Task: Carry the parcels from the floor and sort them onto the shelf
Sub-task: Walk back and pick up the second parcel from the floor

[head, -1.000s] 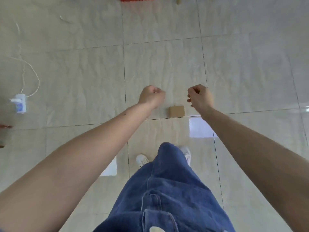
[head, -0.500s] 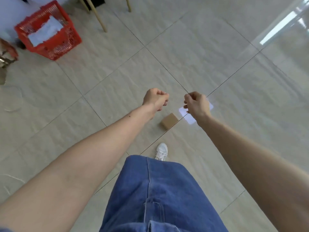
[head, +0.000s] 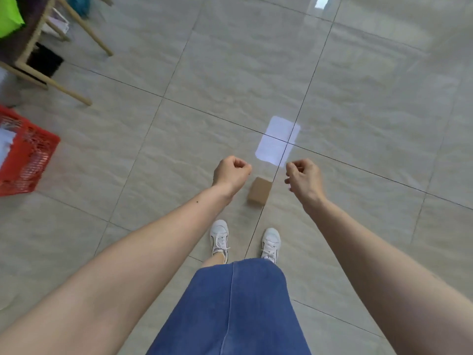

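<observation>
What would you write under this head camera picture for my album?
Two closed, empty hands above a small cardboard parcel on the tiled floor.

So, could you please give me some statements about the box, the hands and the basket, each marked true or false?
1. The small brown cardboard box lies on the tiled floor. True.
2. The left hand holds the box. False: it is a closed fist, apart from it.
3. The right hand is curled and holds nothing. True.
4. The red plastic basket stands at the right. False: at the left edge.
</observation>
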`<state>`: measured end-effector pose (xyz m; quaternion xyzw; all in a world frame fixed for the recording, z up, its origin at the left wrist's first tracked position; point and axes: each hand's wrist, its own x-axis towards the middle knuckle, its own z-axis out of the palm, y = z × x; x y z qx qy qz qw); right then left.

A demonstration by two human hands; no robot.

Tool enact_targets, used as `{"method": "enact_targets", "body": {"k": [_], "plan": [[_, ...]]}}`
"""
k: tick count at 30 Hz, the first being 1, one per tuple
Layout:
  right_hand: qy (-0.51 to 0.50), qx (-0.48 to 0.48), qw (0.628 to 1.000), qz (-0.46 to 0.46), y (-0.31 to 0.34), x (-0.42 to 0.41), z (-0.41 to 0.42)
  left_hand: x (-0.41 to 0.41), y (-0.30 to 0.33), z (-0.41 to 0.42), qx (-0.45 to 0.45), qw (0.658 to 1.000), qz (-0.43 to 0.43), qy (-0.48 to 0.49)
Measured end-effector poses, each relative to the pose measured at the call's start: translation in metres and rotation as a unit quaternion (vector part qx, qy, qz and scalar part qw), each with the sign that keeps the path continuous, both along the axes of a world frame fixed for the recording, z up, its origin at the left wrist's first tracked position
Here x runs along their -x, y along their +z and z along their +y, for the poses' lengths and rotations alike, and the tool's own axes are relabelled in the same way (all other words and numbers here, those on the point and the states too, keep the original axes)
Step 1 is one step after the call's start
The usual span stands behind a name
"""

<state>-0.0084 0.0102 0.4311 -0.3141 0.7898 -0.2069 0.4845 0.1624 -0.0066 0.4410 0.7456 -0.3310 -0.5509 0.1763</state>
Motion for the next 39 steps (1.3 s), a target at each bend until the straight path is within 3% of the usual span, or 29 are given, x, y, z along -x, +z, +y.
{"method": "enact_targets", "body": {"k": [8,26,31,39], "plan": [[-0.09,-0.049,0.995,-0.014,-0.102,0.017,0.011,0.004,-0.118,0.002,-0.017,0.994,-0.069,-0.078],[-0.094,-0.144,0.985,-0.03,-0.483,0.023,0.048,0.031,-0.491,-0.01,-0.095,0.983,-0.036,-0.15],[-0.103,-0.143,0.982,-0.073,-0.549,0.028,0.042,0.04,-0.55,-0.022,-0.098,0.971,-0.045,-0.212],[-0.109,-0.114,0.98,-0.122,-0.589,0.034,0.035,0.045,-0.593,-0.026,-0.113,0.972,-0.023,-0.204]]}}
